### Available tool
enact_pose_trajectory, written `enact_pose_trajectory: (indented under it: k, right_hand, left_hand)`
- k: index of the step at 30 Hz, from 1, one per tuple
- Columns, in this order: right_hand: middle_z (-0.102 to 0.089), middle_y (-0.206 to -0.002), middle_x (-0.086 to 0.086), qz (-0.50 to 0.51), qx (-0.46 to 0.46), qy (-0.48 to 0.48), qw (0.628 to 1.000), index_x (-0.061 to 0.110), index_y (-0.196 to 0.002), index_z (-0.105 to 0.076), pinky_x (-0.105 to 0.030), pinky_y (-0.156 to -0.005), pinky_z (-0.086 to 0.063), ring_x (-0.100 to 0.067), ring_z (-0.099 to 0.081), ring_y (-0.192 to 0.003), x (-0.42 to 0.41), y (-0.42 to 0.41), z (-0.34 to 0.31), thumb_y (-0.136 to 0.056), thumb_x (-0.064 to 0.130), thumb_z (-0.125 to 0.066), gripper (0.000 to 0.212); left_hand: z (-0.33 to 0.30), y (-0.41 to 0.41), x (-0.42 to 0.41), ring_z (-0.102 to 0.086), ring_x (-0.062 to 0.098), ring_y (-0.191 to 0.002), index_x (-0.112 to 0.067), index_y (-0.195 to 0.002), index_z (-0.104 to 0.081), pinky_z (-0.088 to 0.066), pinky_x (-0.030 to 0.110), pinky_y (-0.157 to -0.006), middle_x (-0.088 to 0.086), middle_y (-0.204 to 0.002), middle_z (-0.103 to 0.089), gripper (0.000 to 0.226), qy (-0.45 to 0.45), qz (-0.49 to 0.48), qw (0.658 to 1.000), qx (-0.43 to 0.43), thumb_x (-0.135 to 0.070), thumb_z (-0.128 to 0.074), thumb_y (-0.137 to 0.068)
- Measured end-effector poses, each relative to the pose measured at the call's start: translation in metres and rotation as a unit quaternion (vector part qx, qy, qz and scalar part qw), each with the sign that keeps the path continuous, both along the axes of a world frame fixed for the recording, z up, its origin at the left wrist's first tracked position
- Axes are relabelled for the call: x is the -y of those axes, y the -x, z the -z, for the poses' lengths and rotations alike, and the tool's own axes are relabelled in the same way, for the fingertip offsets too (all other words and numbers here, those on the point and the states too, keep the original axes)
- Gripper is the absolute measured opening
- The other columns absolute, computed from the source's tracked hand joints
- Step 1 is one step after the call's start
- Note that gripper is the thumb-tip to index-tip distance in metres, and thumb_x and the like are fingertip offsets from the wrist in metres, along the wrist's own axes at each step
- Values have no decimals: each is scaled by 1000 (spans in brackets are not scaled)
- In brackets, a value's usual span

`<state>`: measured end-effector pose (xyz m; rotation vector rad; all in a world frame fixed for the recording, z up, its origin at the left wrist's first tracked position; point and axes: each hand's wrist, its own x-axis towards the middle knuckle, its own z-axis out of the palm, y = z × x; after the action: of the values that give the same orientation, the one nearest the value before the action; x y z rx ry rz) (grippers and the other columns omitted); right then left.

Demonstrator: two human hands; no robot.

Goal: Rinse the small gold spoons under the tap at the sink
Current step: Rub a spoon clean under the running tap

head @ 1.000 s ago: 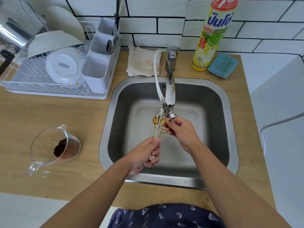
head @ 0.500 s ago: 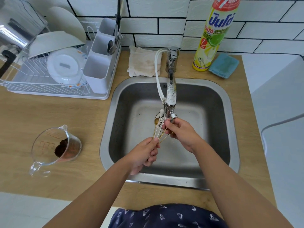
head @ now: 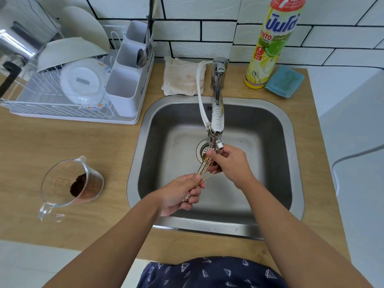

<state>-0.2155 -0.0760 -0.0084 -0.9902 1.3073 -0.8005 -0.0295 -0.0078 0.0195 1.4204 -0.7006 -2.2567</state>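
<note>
Head view: left hand [head: 180,194] grips spoons [head: 204,168], handles fanning toward one o'clock; right hand [head: 227,163] pinches bowls under tap [head: 217,121].

Left hand [head: 178,194]: reaching in from lower left on a bare forearm, fingers [head: 193,201] curling round the handle ends of the gold spoons [head: 204,168]. Right hand [head: 229,164]: coming from lower right on a bare forearm, back facing up, fingertips pinching the spoons' bowl ends, knuckles lying ahead of the left hand.
</note>
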Motion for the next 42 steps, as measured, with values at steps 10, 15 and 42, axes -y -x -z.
enact_pose_trajectory:
  k: [10, 15, 42]
  right_hand:
    - [-77, -82, 6, -5, 35, -76, 997, 23, -99, -73, -28, -62, -60, -12, -71, -76, 5, -7, -7, -99, 18, -67, 8]
    - [-79, -84, -2, 2, 60, -108, 992, 20, -91, -75, -31, -64, -60, -14, -73, -78, 6, -7, -10, -99, 20, -66, 12]
    - [-79, -84, -2, -68, 27, -68, 995, 21, -98, -64, -37, -63, -64, -20, -78, -77, 10, -12, -11, -90, 9, -74, 18]
  left_hand:
    - [5, 4, 3, -38, 8, -53, -13, -110, -54, -27, 19, -45, -5, -66, -45, 27, 46, 35, 991, 118, -36, -40, -107]
    - [6, 4, 2, -41, 8, -55, -12, -116, -56, -27, 20, -46, -5, -67, -49, 30, 36, 20, 993, 110, -37, -43, -106]
    - [2, -14, 20, -27, 9, -52, -13, -120, -58, -24, 22, -46, -6, -65, -38, 44, 38, 95, 989, 111, -49, -40, -105]
